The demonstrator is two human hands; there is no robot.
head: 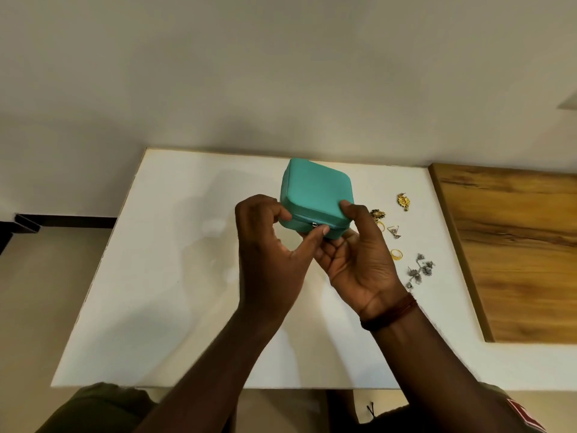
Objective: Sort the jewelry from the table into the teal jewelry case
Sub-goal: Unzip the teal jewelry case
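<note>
A closed teal jewelry case (313, 192) is held up over the white table (175, 276), tilted toward me. My right hand (356, 260) cups it from below, thumb on its top near corner. My left hand (271, 245) grips its left front edge, and its thumb and forefinger pinch the small metal zipper pull (314, 225) on the front seam. On the table to the right lie a gold brooch-like piece (403, 201), another gold piece (377, 214), a silver triangle earring (394, 230), a gold ring (396, 254) and a cluster of silver earrings (418, 271).
A wooden board (515, 251) lies along the table's right side, just past the jewelry. A plain wall stands behind the table's far edge. My knees show below the near edge.
</note>
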